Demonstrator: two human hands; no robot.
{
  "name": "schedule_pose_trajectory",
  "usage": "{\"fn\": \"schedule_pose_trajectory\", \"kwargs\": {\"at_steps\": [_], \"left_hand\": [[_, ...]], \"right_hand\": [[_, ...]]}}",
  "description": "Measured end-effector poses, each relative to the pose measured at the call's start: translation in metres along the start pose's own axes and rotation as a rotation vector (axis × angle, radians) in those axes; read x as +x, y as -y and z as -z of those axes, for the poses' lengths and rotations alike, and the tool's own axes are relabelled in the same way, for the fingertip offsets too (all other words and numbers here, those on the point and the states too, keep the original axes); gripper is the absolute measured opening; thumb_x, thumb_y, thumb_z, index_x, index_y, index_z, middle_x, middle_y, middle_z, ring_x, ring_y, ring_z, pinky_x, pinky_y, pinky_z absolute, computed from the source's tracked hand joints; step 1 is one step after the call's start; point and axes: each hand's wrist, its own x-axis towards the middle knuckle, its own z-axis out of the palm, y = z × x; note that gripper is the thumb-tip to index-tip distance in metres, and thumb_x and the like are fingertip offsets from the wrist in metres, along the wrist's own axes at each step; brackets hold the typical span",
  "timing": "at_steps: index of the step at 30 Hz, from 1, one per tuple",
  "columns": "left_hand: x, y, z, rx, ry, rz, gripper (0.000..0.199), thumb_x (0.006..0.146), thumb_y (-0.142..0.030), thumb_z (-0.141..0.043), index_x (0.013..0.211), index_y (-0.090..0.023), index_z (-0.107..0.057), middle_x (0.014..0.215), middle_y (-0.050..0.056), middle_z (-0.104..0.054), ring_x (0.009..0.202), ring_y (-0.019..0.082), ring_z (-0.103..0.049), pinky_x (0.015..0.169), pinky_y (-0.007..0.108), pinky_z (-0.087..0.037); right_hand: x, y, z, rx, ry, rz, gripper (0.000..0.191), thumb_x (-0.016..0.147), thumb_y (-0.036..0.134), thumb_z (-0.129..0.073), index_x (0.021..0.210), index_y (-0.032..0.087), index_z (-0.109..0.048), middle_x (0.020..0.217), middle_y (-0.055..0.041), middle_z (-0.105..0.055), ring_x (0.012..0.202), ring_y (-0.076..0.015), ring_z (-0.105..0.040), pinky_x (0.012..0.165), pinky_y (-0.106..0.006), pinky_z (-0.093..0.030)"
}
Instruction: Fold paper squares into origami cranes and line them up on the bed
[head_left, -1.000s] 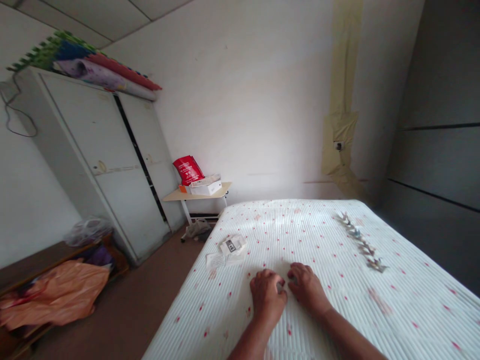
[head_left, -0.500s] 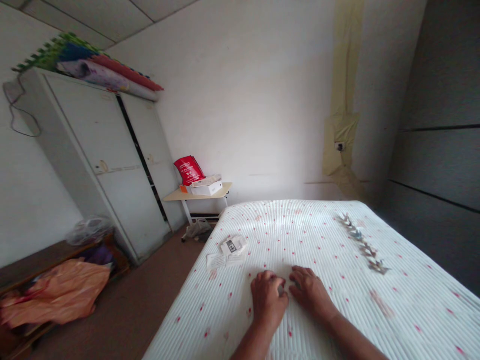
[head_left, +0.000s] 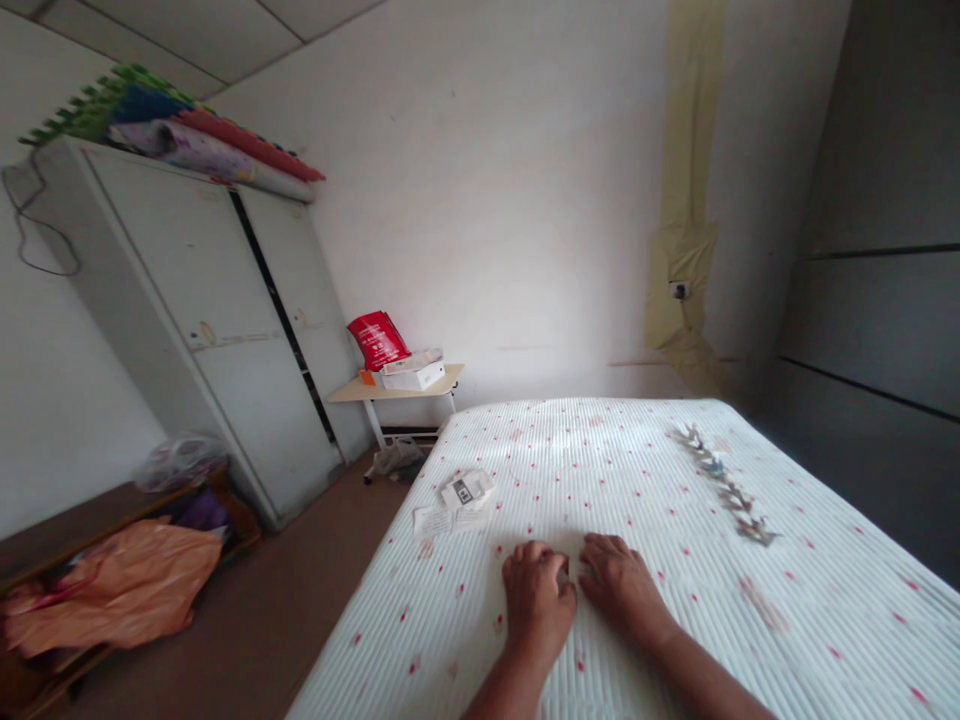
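Low over the near part of the bed (head_left: 645,640), my two hands face each other, fingertips almost meeting. My left hand (head_left: 534,595) is curled, thumb and forefinger pinched toward a small greyish thing too hidden to name. My right hand (head_left: 619,580) has its fingers bent down and pressed together beside the left; what lies under them is hidden. Up and to the left lie flat pieces of printed paper (head_left: 466,492). Off to the right, several small folded paper shapes, like birds (head_left: 739,497), stand in a slanting row.
A small table (head_left: 356,390) at the far left holds a red bag (head_left: 379,340) and a white box (head_left: 414,376). A grey cabinet (head_left: 225,330) stands left, rolled mats (head_left: 217,150) on top. An orange plastic bag (head_left: 120,585) lies on a low wooden piece.
Both hands stay in nearly the same place, with only slight finger movement. The view has shifted a little. The paper and the row of folded shapes have not moved.
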Motion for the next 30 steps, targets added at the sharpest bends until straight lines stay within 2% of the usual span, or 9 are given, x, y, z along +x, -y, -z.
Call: {"fn": "schedule_pose_trajectory", "kwargs": {"at_steps": [8,14,20,22,24,27,30], "left_hand": [[0.0004,-0.0010,0.0005,0.007,0.001,0.000,0.025,0.069,-0.019,-0.057,0.092,-0.028,-0.064,0.099,0.000,-0.058,0.101,0.019,-0.047,0.090,0.031,-0.029],[-0.0002,0.0025,-0.0031,-0.019,-0.056,-0.037,0.025,0.067,-0.015,-0.056,0.088,-0.027,-0.064,0.094,0.000,-0.059,0.097,0.018,-0.048,0.088,0.031,-0.030],[0.0007,0.0022,-0.0037,-0.039,-0.107,-0.055,0.014,0.066,-0.012,-0.055,0.072,-0.022,-0.063,0.085,0.001,-0.061,0.090,0.018,-0.052,0.081,0.030,-0.032],[0.0017,0.0016,-0.0028,-0.058,-0.120,-0.051,0.010,0.065,-0.012,-0.055,0.065,-0.020,-0.061,0.080,0.002,-0.061,0.085,0.018,-0.053,0.077,0.029,-0.033],[0.0027,0.0019,-0.0023,-0.087,-0.136,-0.054,0.009,0.065,-0.012,-0.055,0.062,-0.018,-0.060,0.074,0.002,-0.061,0.081,0.017,-0.053,0.074,0.029,-0.034],[0.0034,0.0044,-0.0034,-0.151,-0.165,-0.084,0.008,0.066,-0.012,-0.055,0.061,-0.018,-0.058,0.068,0.001,-0.059,0.076,0.017,-0.053,0.072,0.028,-0.034],[0.0032,0.0078,-0.0058,-0.245,-0.175,-0.103,0.007,0.067,-0.014,-0.055,0.061,-0.017,-0.056,0.067,0.001,-0.057,0.073,0.016,-0.052,0.070,0.027,-0.034]], "right_hand": [[0.0014,-0.0013,-0.0013,0.057,-0.021,-0.023,0.023,0.071,0.015,-0.048,0.089,0.019,-0.062,0.118,-0.0085,-0.058,0.109,-0.0232,-0.048,0.087,-0.033,-0.038],[0.0032,-0.0041,-0.0029,0.126,-0.070,-0.011,0.015,0.069,0.013,-0.048,0.077,0.019,-0.060,0.109,-0.0088,-0.061,0.103,-0.0218,-0.052,0.085,-0.031,-0.040],[0.0047,-0.0050,-0.0030,0.335,-0.161,0.061,0.012,0.068,0.012,-0.048,0.070,0.019,-0.058,0.105,-0.0096,-0.063,0.101,-0.0220,-0.054,0.085,-0.031,-0.041],[0.0045,-0.0034,-0.0020,0.444,-0.191,0.093,0.008,0.068,0.015,-0.050,0.069,0.019,-0.057,0.097,-0.0091,-0.063,0.095,-0.0216,-0.056,0.082,-0.030,-0.042],[0.0041,-0.0018,-0.0013,0.538,-0.190,0.086,0.004,0.070,0.019,-0.052,0.068,0.019,-0.055,0.082,-0.0060,-0.063,0.082,-0.0196,-0.057,0.074,-0.028,-0.043],[0.0039,-0.0019,-0.0018,0.672,-0.121,0.031,0.009,0.074,0.024,-0.051,0.066,0.019,-0.052,0.064,0.0007,-0.054,0.062,-0.0142,-0.051,0.059,-0.024,-0.039],[0.0045,-0.0052,-0.0032,0.782,-0.063,0.006,0.016,0.077,0.031,-0.051,0.067,0.019,-0.051,0.060,0.0034,-0.049,0.057,-0.0116,-0.045,0.053,-0.022,-0.034]]}}
